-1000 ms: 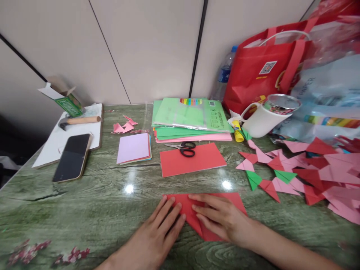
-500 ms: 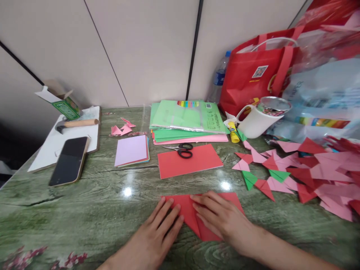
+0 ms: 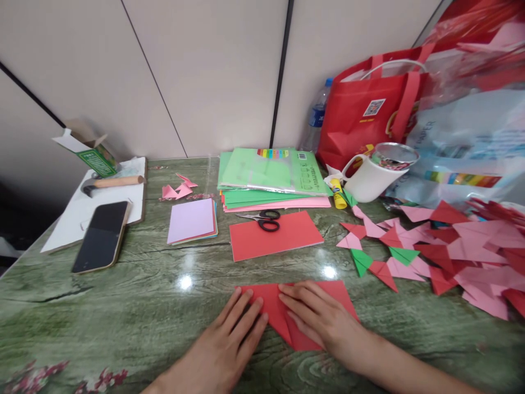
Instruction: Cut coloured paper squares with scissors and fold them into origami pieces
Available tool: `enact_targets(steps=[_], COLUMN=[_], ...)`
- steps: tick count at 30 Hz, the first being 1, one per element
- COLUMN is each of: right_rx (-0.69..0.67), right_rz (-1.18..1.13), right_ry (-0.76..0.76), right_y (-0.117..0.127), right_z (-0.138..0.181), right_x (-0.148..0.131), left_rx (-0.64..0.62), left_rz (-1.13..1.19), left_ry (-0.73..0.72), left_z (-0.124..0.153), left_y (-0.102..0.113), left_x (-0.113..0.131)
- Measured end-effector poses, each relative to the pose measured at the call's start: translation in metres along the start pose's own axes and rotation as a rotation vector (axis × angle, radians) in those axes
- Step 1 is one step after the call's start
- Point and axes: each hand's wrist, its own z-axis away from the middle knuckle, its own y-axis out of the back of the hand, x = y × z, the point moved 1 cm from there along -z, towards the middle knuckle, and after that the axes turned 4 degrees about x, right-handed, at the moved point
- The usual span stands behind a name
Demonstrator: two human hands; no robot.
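Observation:
A folded sheet of red paper [image 3: 272, 302] lies on the table in front of me, with a slanting flap turned down near its middle. My left hand [image 3: 235, 328] rests on its left end, fingers stretched out and slightly spread. On the right part lies my right hand [image 3: 324, 317], palm down with its fingers extended across the flap and covering some of it. Just beyond the sheet is a stack of red paper [image 3: 279, 243] with black-handled scissors [image 3: 267, 221] on top.
Folded pink, red and green pieces [image 3: 447, 251] pile up at right, near a white mug [image 3: 369, 179] and a yellow glue stick [image 3: 338, 194]. Green paper packs [image 3: 270, 175], small square sheets [image 3: 191, 220], a phone [image 3: 101, 235] and a hammer [image 3: 117, 181] lie beyond my hands.
Both hands and the red sheet stay nearly where they were. The view has shifted very slightly.

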Motion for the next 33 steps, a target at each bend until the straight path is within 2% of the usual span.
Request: enact_targets(steps=[13, 26, 33], right_rx=[-0.085, -0.075, -0.08], right_rz=[-0.095, -0.165, -0.142], right_ry=[-0.058, -0.114, -0.089], right_y=[0.001, 0.0033, 0.002], right_z=[0.0014, 0.0011, 0.0016], right_x=[0.0019, 0.0004, 0.0012], left_rx=[0.071, 0.065, 0.064], left_rz=[-0.045, -0.052, -0.063], left_ry=[-0.042, -0.034, -0.048], left_z=[0.0001, -0.0003, -0.0007], left_y=[0.0016, 0.0006, 0.0022], left_x=[-0.001, -0.0016, -0.0023])
